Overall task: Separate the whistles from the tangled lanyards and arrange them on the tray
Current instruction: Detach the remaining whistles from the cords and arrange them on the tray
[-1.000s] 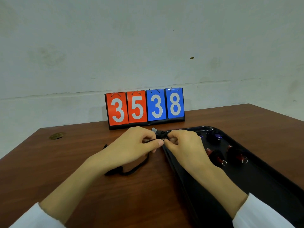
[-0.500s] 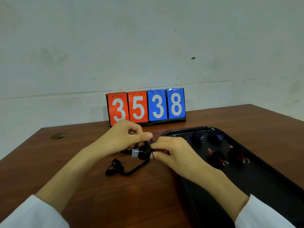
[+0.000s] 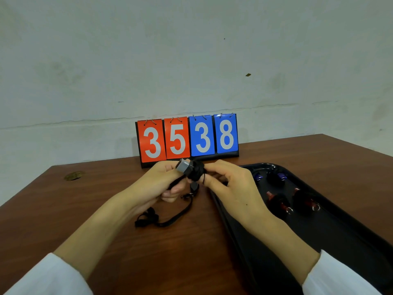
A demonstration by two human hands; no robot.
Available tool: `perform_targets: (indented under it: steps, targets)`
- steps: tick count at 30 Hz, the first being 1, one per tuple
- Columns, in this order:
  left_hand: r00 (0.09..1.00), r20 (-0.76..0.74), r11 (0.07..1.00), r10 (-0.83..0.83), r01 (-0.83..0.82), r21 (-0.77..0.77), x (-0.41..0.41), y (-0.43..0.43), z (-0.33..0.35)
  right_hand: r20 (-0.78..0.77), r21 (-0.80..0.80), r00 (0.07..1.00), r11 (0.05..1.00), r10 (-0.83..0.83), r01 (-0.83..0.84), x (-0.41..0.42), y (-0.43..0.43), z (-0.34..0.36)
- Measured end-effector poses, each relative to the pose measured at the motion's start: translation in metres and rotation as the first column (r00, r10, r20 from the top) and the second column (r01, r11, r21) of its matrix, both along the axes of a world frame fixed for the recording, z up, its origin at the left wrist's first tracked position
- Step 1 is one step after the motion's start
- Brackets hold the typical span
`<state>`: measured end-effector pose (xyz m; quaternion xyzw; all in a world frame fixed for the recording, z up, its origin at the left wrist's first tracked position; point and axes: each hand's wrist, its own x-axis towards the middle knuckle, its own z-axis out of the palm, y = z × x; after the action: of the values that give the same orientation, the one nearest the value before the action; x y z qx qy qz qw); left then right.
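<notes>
A black whistle (image 3: 192, 170) with a grey mouthpiece is lifted above the table, between both hands. My left hand (image 3: 163, 184) grips the black lanyard (image 3: 170, 218) just below the whistle. My right hand (image 3: 231, 188) pinches the whistle's black body from the right. The lanyard's metal clip dangles under the whistle and its strap trails down to the table in a loop. On the black tray (image 3: 340, 237) at the right lie two blue whistles (image 3: 281, 177) at the back and two red whistles (image 3: 280, 204) in front of them.
A flip scoreboard (image 3: 187, 138) reading 3538 stands at the back of the wooden table (image 3: 106, 209), against the wall. A round brass grommet (image 3: 73, 175) is set in the tabletop at the far left. The tray's near part holds nothing.
Both hands have lifted the whistle up off the table toward the scoreboard. The mouthpiece now points up and left, and the lanyard clip hangs loose below the whistle.
</notes>
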<state>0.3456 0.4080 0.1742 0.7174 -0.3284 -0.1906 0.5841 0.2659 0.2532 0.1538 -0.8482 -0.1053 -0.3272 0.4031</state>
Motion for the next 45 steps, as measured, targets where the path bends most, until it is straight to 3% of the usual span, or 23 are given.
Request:
perform_targets:
  steps: [3, 7, 14, 17, 20, 22, 25, 32, 45]
  targets:
    - [0.997, -0.045, 0.998, -0.068, 0.067, -0.020, -0.002, -0.001, -0.003, -0.010, 0.098, 0.999, 0.994, -0.043, 0.044, 0.000, -0.001, 0.001]
    - [0.996, 0.071, 0.996, -0.051, 0.045, 0.078, -0.004, -0.003, -0.004, -0.028, 0.137, 0.987, 0.977, -0.160, 0.162, 0.001, -0.004, -0.001]
    - [0.943, 0.320, 0.947, 0.088, -0.179, 0.267, -0.007, -0.011, -0.002, -0.041, -0.064, 0.938, 0.938, -0.343, 0.340, 0.003, -0.008, -0.003]
    - [0.839, 0.528, 0.903, 0.128, -0.319, 0.289, -0.010, -0.013, -0.001, -0.077, -0.094, 0.928, 0.930, -0.363, 0.356, 0.004, -0.010, -0.003]
    - [0.620, 0.777, 0.848, 0.109, -0.466, 0.253, -0.021, -0.014, -0.001, -0.118, -0.129, 0.921, 0.925, -0.372, 0.357, 0.003, -0.010, -0.003]
    - [0.530, 0.840, 0.843, 0.121, -0.501, 0.194, -0.026, -0.016, 0.000, -0.131, -0.153, 0.919, 0.924, -0.372, 0.352, 0.003, -0.010, -0.002]
    - [0.552, 0.809, 0.873, 0.202, -0.476, 0.106, -0.027, -0.017, -0.001, -0.131, -0.189, 0.924, 0.924, -0.360, 0.333, 0.003, -0.009, -0.003]
    - [0.776, 0.472, 0.897, 0.420, -0.434, -0.085, -0.021, -0.019, -0.008, -0.099, -0.261, 0.936, 0.917, -0.337, 0.303, 0.003, -0.007, -0.004]
    - [0.676, 0.620, 0.849, 0.398, -0.528, 0.031, -0.025, -0.024, -0.013, -0.066, -0.344, 0.939, 0.891, -0.339, 0.297, 0.002, -0.003, -0.007]
